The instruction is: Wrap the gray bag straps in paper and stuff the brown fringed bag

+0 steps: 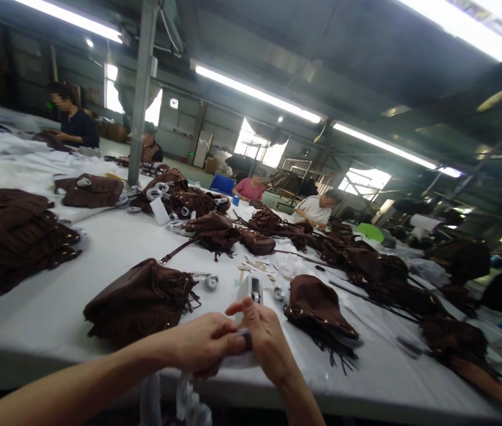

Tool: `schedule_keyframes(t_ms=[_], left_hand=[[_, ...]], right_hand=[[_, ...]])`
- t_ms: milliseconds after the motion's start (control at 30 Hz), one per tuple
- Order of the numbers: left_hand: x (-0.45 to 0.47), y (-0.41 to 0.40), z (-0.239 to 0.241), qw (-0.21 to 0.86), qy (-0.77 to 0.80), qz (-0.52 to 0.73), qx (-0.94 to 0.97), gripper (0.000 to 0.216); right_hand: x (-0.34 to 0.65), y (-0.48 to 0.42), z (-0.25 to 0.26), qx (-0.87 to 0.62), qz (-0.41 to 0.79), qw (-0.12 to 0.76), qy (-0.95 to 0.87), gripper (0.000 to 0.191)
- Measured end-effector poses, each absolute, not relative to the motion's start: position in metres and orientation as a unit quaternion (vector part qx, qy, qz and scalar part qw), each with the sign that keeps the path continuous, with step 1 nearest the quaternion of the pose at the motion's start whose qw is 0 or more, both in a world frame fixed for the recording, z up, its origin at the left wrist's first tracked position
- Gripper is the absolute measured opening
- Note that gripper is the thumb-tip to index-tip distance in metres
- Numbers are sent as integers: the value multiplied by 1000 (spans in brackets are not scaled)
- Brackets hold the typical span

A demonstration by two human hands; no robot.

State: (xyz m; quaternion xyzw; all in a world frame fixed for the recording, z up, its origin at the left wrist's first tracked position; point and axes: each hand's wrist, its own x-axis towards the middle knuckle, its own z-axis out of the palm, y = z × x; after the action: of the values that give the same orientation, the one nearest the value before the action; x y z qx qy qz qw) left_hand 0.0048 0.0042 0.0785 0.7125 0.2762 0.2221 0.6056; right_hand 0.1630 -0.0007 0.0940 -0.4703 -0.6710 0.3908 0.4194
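Two hands [209, 344] [265, 338] at perhaps one strip [246, 341], between two bags [138, 302] [317, 307]

The person's left hand [206, 344] and right hand [263, 332] hide most of a small grey item [238, 350] between them, too blurred to identify. The right fingers cover the lower part of a grey device [254, 285]. Crumpled grey strips [189, 402] run out of view below. At left, the edge cuts off a brown pile [11, 242]. At lower right, a co-worker's hand [477, 374] is blurred. The clock [173, 103] is too small to read.
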Motion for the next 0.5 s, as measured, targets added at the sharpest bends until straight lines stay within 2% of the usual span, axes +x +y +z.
schedule_keyframes(t_ms=[67, 133, 333, 500], left_hand=[[2, 7, 85, 602, 274, 206, 721, 45], [-1, 9, 86, 642, 247, 197, 698, 43], [0, 5, 64, 775, 125, 182, 592, 47], [16, -7, 30, 802, 135, 336, 476, 51]], right_hand=[[160, -8, 96, -481, 310, 417, -706, 44], [156, -13, 94, -488, 302, 462, -676, 43], [144, -13, 88, -452, 525, 595, -407, 42], [135, 1, 71, -414, 581, 641, -283, 46]])
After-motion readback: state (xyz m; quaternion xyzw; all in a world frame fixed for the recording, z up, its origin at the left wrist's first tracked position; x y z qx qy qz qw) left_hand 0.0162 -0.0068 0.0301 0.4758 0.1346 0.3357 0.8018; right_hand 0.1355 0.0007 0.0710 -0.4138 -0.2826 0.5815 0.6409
